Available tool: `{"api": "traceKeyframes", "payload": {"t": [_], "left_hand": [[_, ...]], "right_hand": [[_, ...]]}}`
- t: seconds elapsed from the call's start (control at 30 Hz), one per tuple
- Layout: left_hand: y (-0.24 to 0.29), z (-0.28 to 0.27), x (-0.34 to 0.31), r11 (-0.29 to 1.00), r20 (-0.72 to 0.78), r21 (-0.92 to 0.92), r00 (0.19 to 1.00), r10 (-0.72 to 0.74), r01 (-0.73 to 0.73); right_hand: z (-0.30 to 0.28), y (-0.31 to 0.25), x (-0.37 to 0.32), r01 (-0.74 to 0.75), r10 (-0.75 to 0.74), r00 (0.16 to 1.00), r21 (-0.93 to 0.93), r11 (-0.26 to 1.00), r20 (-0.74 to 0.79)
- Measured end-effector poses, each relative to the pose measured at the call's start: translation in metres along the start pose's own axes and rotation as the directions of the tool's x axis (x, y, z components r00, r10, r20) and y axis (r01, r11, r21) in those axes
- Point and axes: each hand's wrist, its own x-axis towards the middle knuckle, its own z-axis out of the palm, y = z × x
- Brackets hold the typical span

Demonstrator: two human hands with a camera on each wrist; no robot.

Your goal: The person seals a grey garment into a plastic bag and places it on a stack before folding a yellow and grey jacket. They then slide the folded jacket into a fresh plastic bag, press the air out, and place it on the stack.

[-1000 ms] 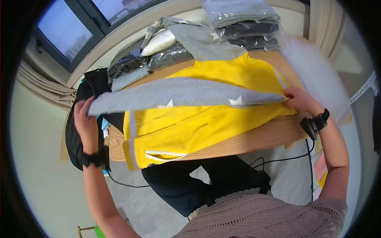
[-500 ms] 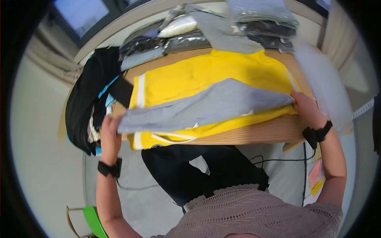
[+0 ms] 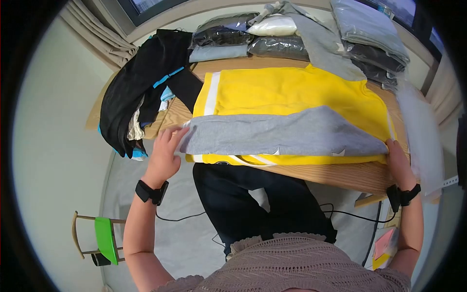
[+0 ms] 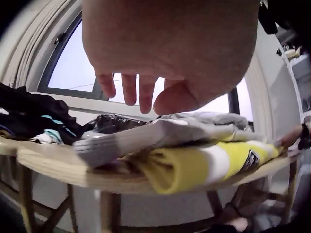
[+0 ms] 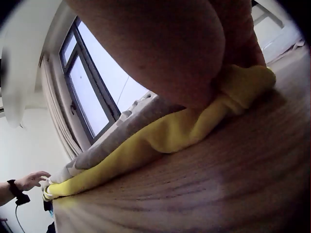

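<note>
A yellow sweatshirt (image 3: 272, 90) with white bands lies folded across the table. One of its grey sleeves (image 3: 253, 134), marked with white stars, runs lengthwise along the near side. My left hand (image 3: 166, 155) is beside the sleeve's cuff, fingers extended; the left wrist view has the hand (image 4: 170, 48) above the cuff (image 4: 97, 149), with nothing gripped. At the other end, my right hand (image 3: 400, 163) holds the folded corner of the sweatshirt. Yellow cloth (image 5: 243, 87) bunches beneath that hand (image 5: 160, 53) in the right wrist view, and its fingertips are mostly hidden.
Plastic-wrapped garments (image 3: 279, 47) line the back of the table (image 3: 340, 177), with a taller stack (image 3: 369, 29) at back right. Dark clothing (image 3: 141, 92) hangs over the left end. Clear plastic wrap (image 3: 421, 141) stands at the right; a green chair (image 3: 106, 238) is lower left.
The grey sleeve has come down flat along the sweatshirt's near side. My left hand has let go of the cuff; my right hand stays at its corner. The head view has shifted.
</note>
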Motion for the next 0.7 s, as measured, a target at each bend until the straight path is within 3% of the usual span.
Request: {"api": "traceKeyframes", "payload": {"t": [0.07, 0.13, 0.2, 0.23, 0.27, 0.33, 0.43, 0.47, 0.53, 0.6, 0.63, 0.7], "left_hand": [[0.006, -0.005, 0.014, 0.983, -0.073, -0.150, 0.993, 0.098, -0.108], [0.011, -0.004, 0.024, 0.969, -0.003, -0.231, 0.997, 0.083, -0.081], [0.019, 0.001, 0.033, 0.945, 0.036, -0.292, 0.986, 0.165, -0.147], [0.010, 0.015, 0.032, 0.951, 0.154, -0.290, 0.975, 0.157, -0.107], [0.007, 0.028, 0.029, 0.950, 0.155, -0.292, 0.975, 0.158, -0.108], [0.011, 0.040, 0.024, 0.995, 0.262, -0.031, 0.959, 0.104, -0.100], [0.008, 0.034, 0.026, 0.993, 0.353, -0.118, 0.933, 0.071, -0.031], [0.008, 0.034, 0.026, 0.993, 0.352, -0.117, 0.933, 0.072, -0.032], [0.007, 0.035, 0.024, 0.993, 0.129, -0.115, 0.991, 0.031, -0.016], [0.007, 0.035, 0.020, 0.996, 0.176, -0.086, 0.984, 0.027, -0.012], [0.007, 0.036, 0.019, 0.998, 0.217, -0.063, 0.976, 0.020, -0.007], [0.010, 0.043, 0.012, 0.998, 0.212, -0.061, 0.977, 0.026, -0.013]], "right_hand": [[0.000, 0.002, -0.001, 0.008, -0.008, 1.000, -0.005, 1.000, 0.006], [-0.003, 0.003, 0.000, 0.015, -0.015, 1.000, -0.009, 1.000, 0.006], [-0.005, 0.003, 0.000, 0.012, -0.013, 0.999, 0.039, 0.999, 0.033], [-0.006, 0.002, -0.001, 0.011, -0.013, 0.999, 0.036, 0.999, 0.034], [-0.007, 0.000, -0.001, 0.021, -0.022, 0.999, 0.041, 0.999, 0.025], [-0.009, -0.003, -0.004, 0.025, -0.026, 1.000, 0.045, 0.999, 0.016], [-0.015, -0.014, -0.011, 0.013, -0.013, 1.000, -0.013, 1.000, 0.019], [-0.019, -0.027, -0.016, 0.037, -0.039, 0.997, -0.037, 0.999, -0.062], [-0.021, -0.053, -0.020, 0.059, -0.067, 0.988, -0.057, 0.997, -0.139], [-0.018, -0.076, -0.023, 0.258, -0.290, 0.944, -0.202, 0.945, -0.154], [-0.014, -0.083, -0.026, 0.250, -0.283, 0.947, -0.199, 0.947, -0.155], [-0.002, -0.090, -0.032, 0.235, -0.216, 0.961, -0.099, 0.967, 0.176]]}}
